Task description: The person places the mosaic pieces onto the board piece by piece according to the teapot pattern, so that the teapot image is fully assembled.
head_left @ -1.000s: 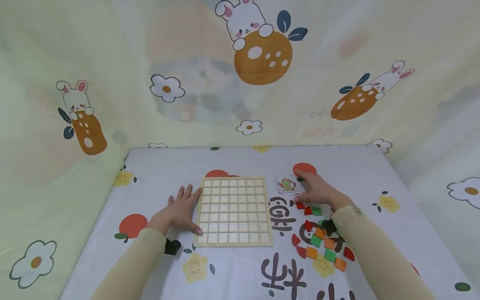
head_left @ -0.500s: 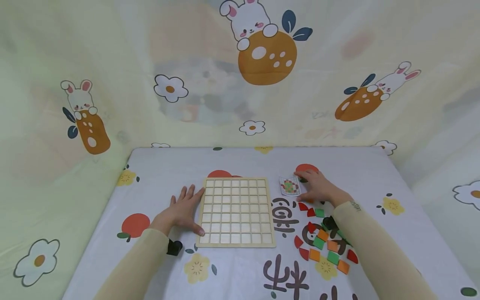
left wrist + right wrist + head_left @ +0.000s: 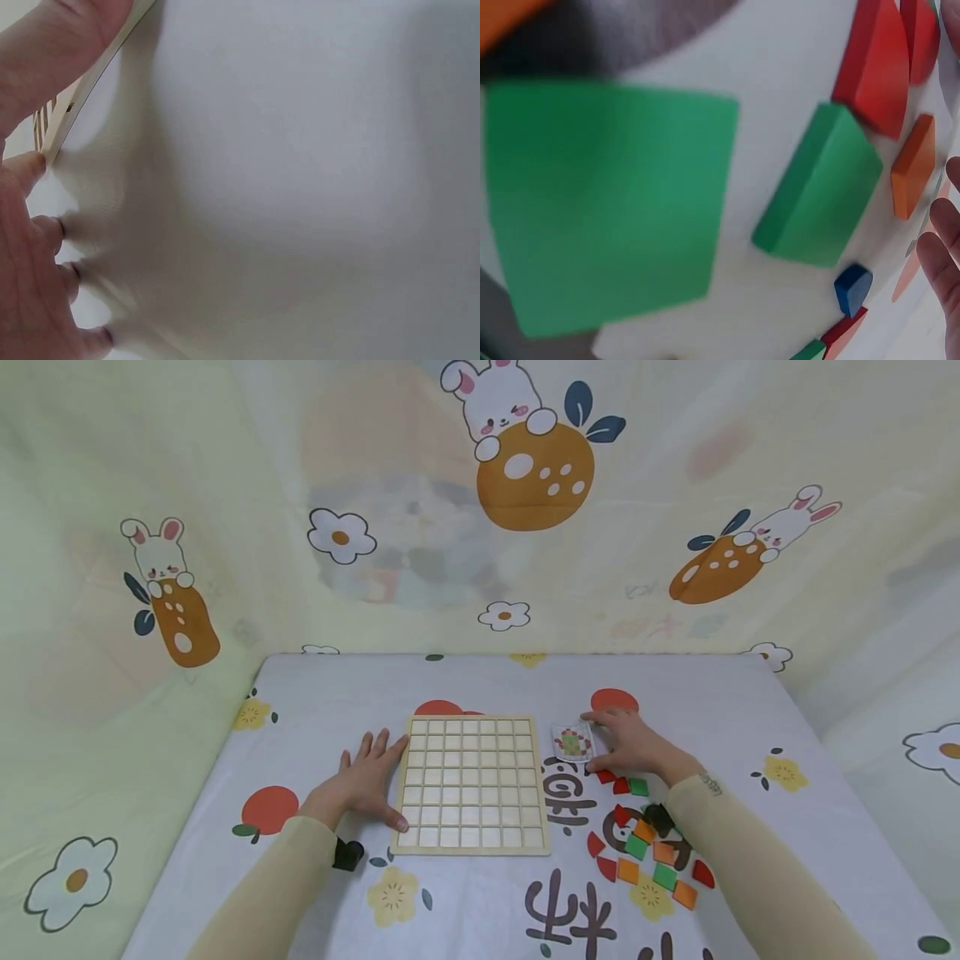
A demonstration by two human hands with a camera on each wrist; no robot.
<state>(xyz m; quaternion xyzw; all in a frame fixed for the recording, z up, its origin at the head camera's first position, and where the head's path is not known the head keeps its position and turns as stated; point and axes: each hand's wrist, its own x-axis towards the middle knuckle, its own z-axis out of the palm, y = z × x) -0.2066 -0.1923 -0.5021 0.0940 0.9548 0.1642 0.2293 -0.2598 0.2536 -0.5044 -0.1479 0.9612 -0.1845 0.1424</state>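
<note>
My left hand (image 3: 362,783) lies spread along the left side of a wooden grid board (image 3: 471,785), its thumb and index fingertip touching the frame. In the left wrist view the board's edge (image 3: 71,109) shows beside the thumb. To the board's right is a small pattern card (image 3: 572,742) with a red, green and orange design. My right hand (image 3: 637,745) holds that card by its right side, index finger at the upper corner and thumb at the lower one. Only fingertips of this hand show in the right wrist view, so its hold is hidden there.
Loose red, green and orange tiles (image 3: 663,852) lie scattered below my right wrist. Close up, a green square tile (image 3: 611,202), a red tile (image 3: 874,67) and a small blue piece (image 3: 853,289) appear. The patterned cloth (image 3: 465,910) covers the table and rises behind it.
My right hand has shifted the card slightly left and towards me since half a second ago. My left hand has stayed at the board's edge. The head view has swung slightly.
</note>
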